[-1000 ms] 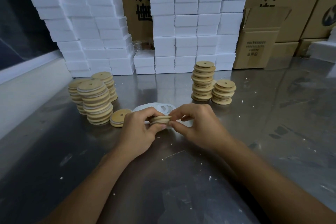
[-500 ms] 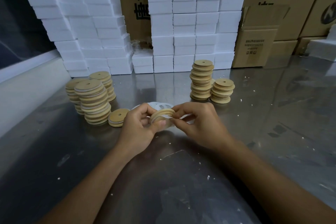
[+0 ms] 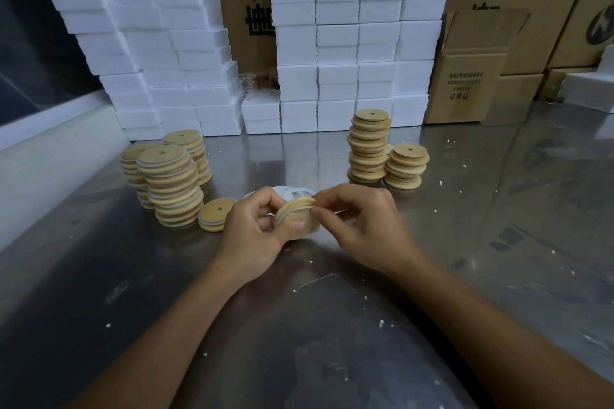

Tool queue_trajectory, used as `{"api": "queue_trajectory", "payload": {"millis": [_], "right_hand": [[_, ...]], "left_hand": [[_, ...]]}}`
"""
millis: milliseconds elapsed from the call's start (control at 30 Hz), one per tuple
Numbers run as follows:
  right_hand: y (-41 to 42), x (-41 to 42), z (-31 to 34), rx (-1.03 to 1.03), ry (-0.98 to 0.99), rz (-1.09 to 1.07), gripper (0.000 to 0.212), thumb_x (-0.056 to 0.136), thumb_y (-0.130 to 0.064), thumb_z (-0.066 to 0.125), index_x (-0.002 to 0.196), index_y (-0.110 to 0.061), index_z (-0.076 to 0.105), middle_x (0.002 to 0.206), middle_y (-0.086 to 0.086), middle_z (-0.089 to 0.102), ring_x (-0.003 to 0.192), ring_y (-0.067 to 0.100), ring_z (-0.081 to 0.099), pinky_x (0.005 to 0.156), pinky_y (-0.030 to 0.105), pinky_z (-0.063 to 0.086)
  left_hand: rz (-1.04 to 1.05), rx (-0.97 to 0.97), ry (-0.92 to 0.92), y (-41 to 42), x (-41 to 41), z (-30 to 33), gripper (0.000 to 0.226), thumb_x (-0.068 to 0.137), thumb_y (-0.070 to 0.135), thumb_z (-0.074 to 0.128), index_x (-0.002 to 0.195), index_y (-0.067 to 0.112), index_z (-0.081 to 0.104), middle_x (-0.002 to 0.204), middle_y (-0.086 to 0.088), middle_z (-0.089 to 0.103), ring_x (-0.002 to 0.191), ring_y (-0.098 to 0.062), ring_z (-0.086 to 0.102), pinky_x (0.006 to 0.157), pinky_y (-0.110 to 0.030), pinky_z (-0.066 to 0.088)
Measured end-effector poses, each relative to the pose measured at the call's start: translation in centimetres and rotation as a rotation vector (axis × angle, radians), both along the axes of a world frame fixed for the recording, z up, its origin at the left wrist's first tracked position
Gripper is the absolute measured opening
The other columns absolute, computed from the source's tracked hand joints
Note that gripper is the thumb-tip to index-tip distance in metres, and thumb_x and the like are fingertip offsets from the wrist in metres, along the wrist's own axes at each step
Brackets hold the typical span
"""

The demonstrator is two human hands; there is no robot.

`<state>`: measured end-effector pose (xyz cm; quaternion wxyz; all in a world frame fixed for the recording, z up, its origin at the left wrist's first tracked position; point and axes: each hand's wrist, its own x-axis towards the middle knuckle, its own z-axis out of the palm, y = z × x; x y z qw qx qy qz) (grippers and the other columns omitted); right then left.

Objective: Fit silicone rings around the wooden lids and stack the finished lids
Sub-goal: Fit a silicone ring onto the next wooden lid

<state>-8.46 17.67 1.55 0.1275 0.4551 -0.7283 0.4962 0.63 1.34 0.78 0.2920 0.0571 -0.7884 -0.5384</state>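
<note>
Here, in hand: wooden lid (image 3: 296, 220) held tilted above the bench (image 3: 332, 325), silicone ring (image 3: 300, 206) partly seated.
Left hand (image 3: 254, 231): fingers grip the lid.
Right hand (image 3: 360, 221): fingers pinch the ring at the rim.
Done: ringed stacks (image 3: 172, 183) at left.
Left: bare stacks (image 3: 368, 146) at right; spare rings (image 3: 292, 192) behind the hands.

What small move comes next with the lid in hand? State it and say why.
Probably turn the wooden lid in the left hand while the right hand presses the silicone ring further round the groove: the ring shows along the top edge only.
</note>
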Motion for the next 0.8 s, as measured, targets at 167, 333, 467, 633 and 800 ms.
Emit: {"api": "queue_trajectory", "payload": {"millis": [167,333,467,633,800], "right_hand": [[-0.06,-0.09,0.17,0.051,-0.069,0.063,0.005,0.085,-0.009,0.075,0.090,-0.006,0.076,0.088,-0.001,0.074,0.080,0.009,0.070,0.076,0.025,0.059],[-0.03,-0.25,0.08,0.096,-0.087,0.043,0.005,0.086,-0.009,0.073,0.090,-0.007,0.075,0.085,-0.003,0.074,0.078,0.006,0.070,0.075,0.030,0.060],[-0.17,-0.17,0.16,0.144,-0.032,0.021,0.008,0.087,-0.011,0.071,0.093,-0.008,0.074,0.088,-0.003,0.074,0.079,0.005,0.069,0.074,0.030,0.059],[-0.06,-0.12,0.36,0.154,0.004,0.050,0.009,0.088,-0.009,0.071,0.096,-0.008,0.075,0.092,-0.001,0.073,0.083,0.006,0.068,0.078,0.024,0.058],[0.10,-0.20,0.11,0.128,-0.054,0.054,0.008,0.086,-0.013,0.074,0.093,-0.010,0.075,0.092,-0.003,0.074,0.085,0.004,0.070,0.076,0.025,0.059]], "left_hand": [[0.029,-0.126,-0.007,-0.94,0.16,0.08,0.027,0.068,-0.002,0.083,0.075,0.014,0.063,0.076,0.007,0.074,0.071,-0.005,0.070,0.067,-0.015,0.054],[0.016,-0.139,-0.023,-1.10,0.22,0.08,0.028,0.067,-0.002,0.084,0.075,0.017,0.065,0.075,0.004,0.074,0.074,-0.008,0.071,0.069,-0.016,0.054],[0.003,-0.109,-0.045,-1.15,0.35,0.23,0.026,0.068,-0.002,0.083,0.078,0.013,0.065,0.079,0.007,0.075,0.075,-0.007,0.072,0.067,-0.013,0.053],[0.016,-0.049,-0.060,-0.89,0.47,0.25,0.024,0.069,-0.004,0.082,0.079,0.009,0.064,0.074,0.007,0.074,0.074,-0.006,0.071,0.067,-0.014,0.054],[-0.016,0.043,-0.063,-0.79,0.47,0.16,0.022,0.071,-0.007,0.079,0.081,0.002,0.062,0.076,0.002,0.074,0.075,-0.010,0.072,0.067,-0.016,0.054]]}}
